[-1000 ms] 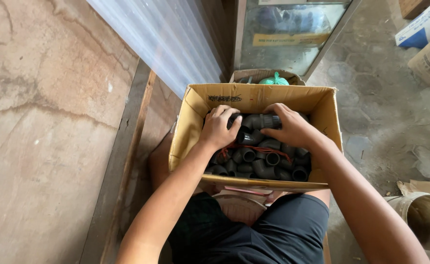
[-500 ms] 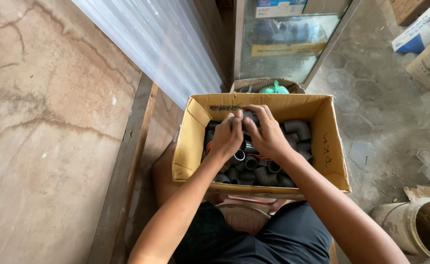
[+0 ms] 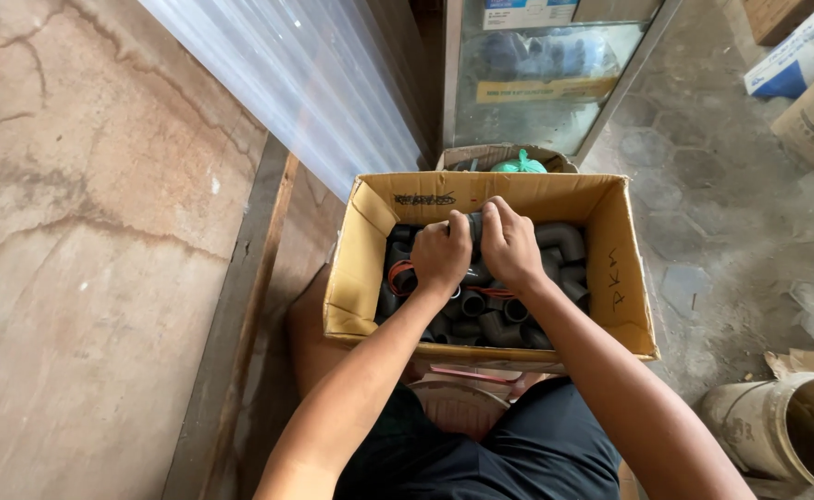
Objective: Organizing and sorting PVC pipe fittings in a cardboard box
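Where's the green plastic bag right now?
The green plastic bag sits at the top centre of the head view, in a container just behind the far wall of the cardboard box, below the glass cabinet.

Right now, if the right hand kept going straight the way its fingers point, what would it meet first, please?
The right hand points away from the person, over the dark pipe fitting that both hands grip. Going straight on, it would probably meet the far wall of the cardboard box first, though depth is hard to judge from above.
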